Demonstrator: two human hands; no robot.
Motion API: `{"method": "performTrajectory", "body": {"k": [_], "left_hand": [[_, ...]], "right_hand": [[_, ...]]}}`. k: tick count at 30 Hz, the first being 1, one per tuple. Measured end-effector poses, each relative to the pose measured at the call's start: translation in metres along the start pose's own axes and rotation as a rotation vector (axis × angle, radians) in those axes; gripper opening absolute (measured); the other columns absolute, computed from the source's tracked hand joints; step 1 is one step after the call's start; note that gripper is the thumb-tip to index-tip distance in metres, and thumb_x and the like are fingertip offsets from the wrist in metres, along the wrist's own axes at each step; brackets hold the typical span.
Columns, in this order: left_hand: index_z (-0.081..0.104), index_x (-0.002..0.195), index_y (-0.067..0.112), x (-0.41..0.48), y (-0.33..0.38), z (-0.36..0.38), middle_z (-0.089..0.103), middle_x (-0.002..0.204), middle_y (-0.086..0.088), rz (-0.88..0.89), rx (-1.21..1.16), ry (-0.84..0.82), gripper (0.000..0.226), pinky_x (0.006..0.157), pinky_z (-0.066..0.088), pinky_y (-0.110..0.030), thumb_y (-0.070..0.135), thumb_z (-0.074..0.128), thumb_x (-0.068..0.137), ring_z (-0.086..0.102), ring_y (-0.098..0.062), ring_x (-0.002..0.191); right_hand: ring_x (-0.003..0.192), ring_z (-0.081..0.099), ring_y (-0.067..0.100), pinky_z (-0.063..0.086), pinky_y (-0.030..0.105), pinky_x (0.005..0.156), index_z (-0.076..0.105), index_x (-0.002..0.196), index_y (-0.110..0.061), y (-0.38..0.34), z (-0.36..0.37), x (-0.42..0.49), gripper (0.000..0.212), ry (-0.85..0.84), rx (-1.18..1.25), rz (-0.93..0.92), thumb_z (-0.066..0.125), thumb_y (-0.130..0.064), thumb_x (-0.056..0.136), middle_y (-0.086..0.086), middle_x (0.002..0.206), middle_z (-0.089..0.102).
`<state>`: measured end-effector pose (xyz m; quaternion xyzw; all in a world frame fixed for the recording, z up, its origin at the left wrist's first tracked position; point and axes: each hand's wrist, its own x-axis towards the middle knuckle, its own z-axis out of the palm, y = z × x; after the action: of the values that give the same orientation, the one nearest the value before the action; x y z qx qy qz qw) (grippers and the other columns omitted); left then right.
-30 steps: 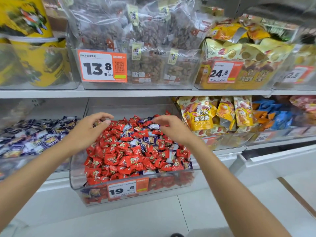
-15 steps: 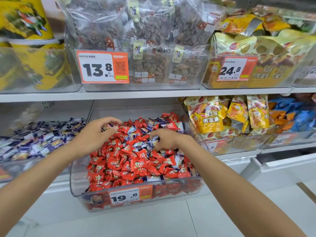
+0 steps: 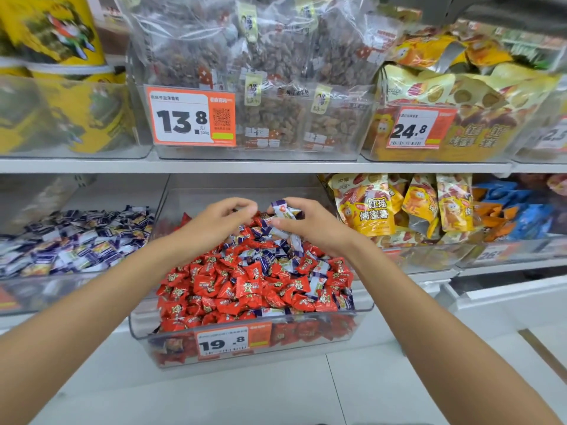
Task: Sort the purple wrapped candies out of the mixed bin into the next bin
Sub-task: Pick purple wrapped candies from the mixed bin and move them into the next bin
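A clear mixed bin (image 3: 141,328) on the lower shelf holds a heap of red wrapped candies (image 3: 245,286) with purple-and-white ones scattered among them. My right hand (image 3: 310,225) hovers over the back of the heap and grips several purple wrapped candies (image 3: 283,210), which stick out above and below its fingers. My left hand (image 3: 214,222) is just left of it over the heap, fingers curled with thumb near fingertips; I cannot tell whether it holds anything. The bin to the left (image 3: 27,294) is full of purple wrapped candies (image 3: 76,240).
Right of the mixed bin stand bins of yellow snack bags (image 3: 368,207) and blue and orange packets (image 3: 521,216). The upper shelf (image 3: 245,165) carries bagged dried fruit (image 3: 270,87) and yellow tubs (image 3: 70,111) close above my hands. White floor lies below.
My right hand has risen from the heap with a bunch of purple candies in its grip. My left hand has moved right, toward the right hand.
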<state>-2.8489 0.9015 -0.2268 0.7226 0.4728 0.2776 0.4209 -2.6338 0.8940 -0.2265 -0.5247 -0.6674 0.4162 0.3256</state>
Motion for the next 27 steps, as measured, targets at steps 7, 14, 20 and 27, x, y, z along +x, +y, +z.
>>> {"method": "performTrajectory", "body": {"k": [7,14,20,27], "left_hand": [[0.055,0.125,0.035,0.0,0.007,0.006,0.061,0.123,0.003,-0.123,-0.157,-0.117,0.051,0.101,0.047,-0.041,0.069,0.035,0.091,0.057,-0.026,0.116],[0.067,0.112,0.029,0.005,0.0,0.001,0.059,0.118,0.009,-0.021,0.188,-0.13,0.021,0.094,0.041,-0.031,0.036,0.058,0.095,0.057,-0.017,0.112],[0.063,0.122,0.024,0.061,-0.001,0.057,0.055,0.13,0.004,0.016,0.415,-0.324,0.039,0.089,0.043,-0.027,0.043,0.066,0.088,0.056,-0.014,0.111],[0.011,0.152,0.02,0.092,-0.012,0.09,0.051,0.135,-0.008,-0.126,0.883,-0.519,0.097,0.091,0.048,-0.039,0.049,0.071,0.081,0.054,-0.026,0.104]], "right_hand": [[0.137,0.04,0.024,0.034,0.029,0.106,0.043,0.143,-0.014,-0.006,0.017,-0.006,0.052,-0.035,-0.114,-0.025,0.06,-0.029,0.096,0.004,0.148,0.045],[0.042,0.03,0.008,0.029,0.028,0.05,0.042,0.069,-0.014,0.014,-0.016,-0.02,0.037,0.098,-0.29,-0.001,0.055,-0.031,0.099,-0.006,0.055,0.031],[0.04,0.028,0.008,0.027,0.016,0.041,0.047,0.077,-0.003,0.007,-0.035,-0.041,0.035,0.138,-0.267,-0.031,0.054,-0.03,0.099,0.0,0.055,0.031],[0.049,0.023,0.01,0.027,0.014,0.043,0.039,0.071,-0.006,0.016,-0.054,-0.06,0.037,0.267,-0.138,-0.072,0.056,-0.025,0.098,0.008,0.064,0.023]]}}
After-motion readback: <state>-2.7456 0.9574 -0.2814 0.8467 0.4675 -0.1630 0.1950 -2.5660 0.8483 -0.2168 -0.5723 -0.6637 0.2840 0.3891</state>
